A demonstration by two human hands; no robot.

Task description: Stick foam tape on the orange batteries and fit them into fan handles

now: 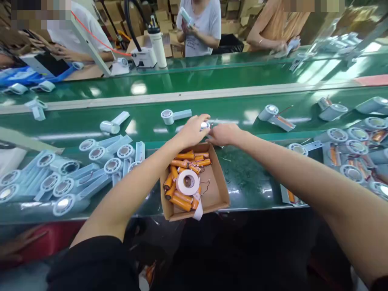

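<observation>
Pale-blue housings (63, 186) lie heaped; the box (223, 182) holds orange cells (182, 202) and a tape roll (181, 182); just beyond it, the left hand (191, 131) curls nearly closed around a held housing (205, 125); the right hand (226, 133) bends its fingers beside it, grip hidden, closure unclear; rightward, wired housings (353, 147) cluster.

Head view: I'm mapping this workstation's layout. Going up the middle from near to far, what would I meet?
Cardboard box → left hand and right hand, about level → pale strip between the green surfaces → person in the pale shirt → stacked cartons.
</observation>
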